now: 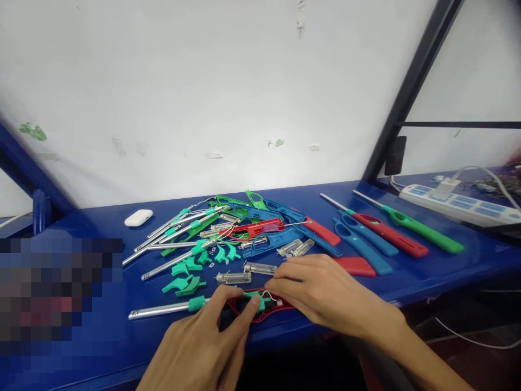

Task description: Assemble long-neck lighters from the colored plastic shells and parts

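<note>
Left-hand fingers (253,305) and right-hand fingers (280,285) grip an open red lighter shell (266,315) between them at the bench's (101,347) near edge; its long axis runs sideways, metal tube (163,310) pointing left; beyond lie clear fuel tanks (234,278).

Blue table (101,336); white earbud case (139,218) — green triggers (179,284); red shell (260,315).
</note>
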`<state>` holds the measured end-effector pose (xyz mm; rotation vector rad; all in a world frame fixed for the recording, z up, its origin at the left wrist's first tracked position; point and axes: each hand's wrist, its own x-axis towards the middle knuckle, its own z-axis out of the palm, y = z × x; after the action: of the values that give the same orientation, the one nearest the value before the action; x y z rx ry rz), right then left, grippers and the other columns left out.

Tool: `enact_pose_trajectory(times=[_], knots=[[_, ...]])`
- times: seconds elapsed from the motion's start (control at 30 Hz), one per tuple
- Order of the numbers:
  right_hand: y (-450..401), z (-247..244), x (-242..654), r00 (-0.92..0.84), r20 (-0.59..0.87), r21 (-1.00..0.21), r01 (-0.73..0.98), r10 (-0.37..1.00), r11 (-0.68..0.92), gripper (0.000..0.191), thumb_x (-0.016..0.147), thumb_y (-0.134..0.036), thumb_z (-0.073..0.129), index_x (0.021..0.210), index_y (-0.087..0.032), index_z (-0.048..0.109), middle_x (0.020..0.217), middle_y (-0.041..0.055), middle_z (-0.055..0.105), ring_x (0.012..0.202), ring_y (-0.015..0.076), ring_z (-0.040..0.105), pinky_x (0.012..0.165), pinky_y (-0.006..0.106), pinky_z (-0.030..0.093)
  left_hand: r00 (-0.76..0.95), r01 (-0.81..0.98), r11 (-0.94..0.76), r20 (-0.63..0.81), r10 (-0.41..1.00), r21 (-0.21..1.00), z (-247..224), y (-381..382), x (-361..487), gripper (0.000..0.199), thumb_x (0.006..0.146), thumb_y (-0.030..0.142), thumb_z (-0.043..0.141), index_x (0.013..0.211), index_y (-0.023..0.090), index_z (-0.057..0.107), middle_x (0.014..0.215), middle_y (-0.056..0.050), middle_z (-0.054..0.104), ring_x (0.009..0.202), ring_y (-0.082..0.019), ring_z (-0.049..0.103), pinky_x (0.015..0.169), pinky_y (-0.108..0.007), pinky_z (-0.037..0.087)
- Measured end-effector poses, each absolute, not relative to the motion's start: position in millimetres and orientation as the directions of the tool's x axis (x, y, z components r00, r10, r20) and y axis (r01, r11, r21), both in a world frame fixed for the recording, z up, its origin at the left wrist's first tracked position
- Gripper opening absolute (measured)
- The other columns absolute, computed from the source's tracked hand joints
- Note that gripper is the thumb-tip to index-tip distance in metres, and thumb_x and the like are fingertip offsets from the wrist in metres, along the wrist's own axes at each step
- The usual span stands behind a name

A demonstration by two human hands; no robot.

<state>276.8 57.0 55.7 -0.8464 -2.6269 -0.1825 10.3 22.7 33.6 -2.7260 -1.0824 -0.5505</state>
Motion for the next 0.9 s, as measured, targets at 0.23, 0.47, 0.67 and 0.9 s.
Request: enact_pose_trajectory(times=[0.23,0.47,0.67,0.9], knots=[[54,53,277,-0.745,0.391,0.025,0.596,0.541,0.803,0.018,0.106,-0.015,0.061,0.116,-0.018,0.075,0.093,0.0026,0.075,0.077,0.0190,0.068,0.065,0.032,0.043,0.671,0.678,-0.735,0.420,0.611,-0.015,33,24,11,0.053,0.098,0.009,0.039,0.144,0.025,0.061,0.134,-0.014,0.070,0.091,-0.022,0.082,0.064,-0.030,0.068],[55,53,280,-0.727,0.404,-0.016,0.601,0.555,0.799,0.020,0.108,-0.014,0.057,0.115,-0.019,0.074,0.097,0.0026,0.076,0.078,0.0180,0.070,0.067,0.031,0.045,0.667,0.683,-0.730,0.424,0.613,-0.019,34,22,10,0.054,0.097,0.009,0.039,0.143,0.026,0.062,0.133,-0.014,0.071,0.087,-0.022,0.083,0.062,-0.030,0.068],[45,59,277,-0.636,0.408,-0.257,0.608,0.655,0.751,0.036,0.107,-0.044,0.064,0.136,-0.024,0.068,0.120,0.0054,0.077,0.103,0.0218,0.072,0.090,0.033,0.053,0.666,0.706,-0.706,0.398,0.630,-0.064,32,20,8,0.052,0.099,0.013,0.041,0.144,0.027,0.063,0.137,-0.014,0.072,0.095,-0.024,0.083,0.069,-0.030,0.069],[44,47,268,-0.637,0.455,-0.303,0.547,0.623,0.781,0.025,0.106,-0.037,0.066,0.128,-0.027,0.071,0.120,0.0019,0.076,0.104,0.0197,0.068,0.095,0.034,0.049,0.622,0.727,-0.680,0.511,0.594,-0.094,34,22,13,0.041,0.104,0.019,0.039,0.138,0.025,0.061,0.128,-0.010,0.078,0.096,-0.023,0.083,0.067,-0.029,0.069]])
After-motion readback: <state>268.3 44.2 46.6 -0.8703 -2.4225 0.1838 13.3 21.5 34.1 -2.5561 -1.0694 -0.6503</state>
